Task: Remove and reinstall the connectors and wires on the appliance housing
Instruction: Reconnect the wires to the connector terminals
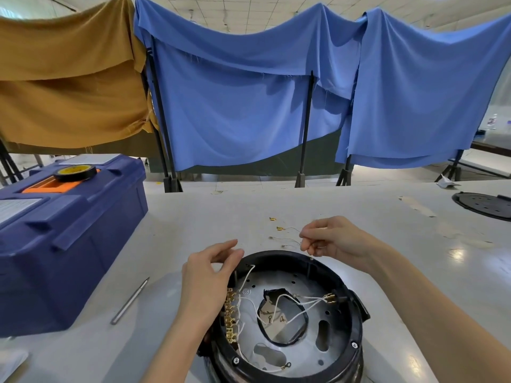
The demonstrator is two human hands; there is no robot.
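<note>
White wires (301,303) and brass connectors (231,319) lie inside black housing (279,254).

Round black appliance housing (356,326), open side up, white wires (304,302) and brass connectors (230,313) inside

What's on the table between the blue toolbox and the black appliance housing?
In the head view, a slim metal pen-shaped tool lies on the table there, and the left forearm lies alongside the housing.
</note>
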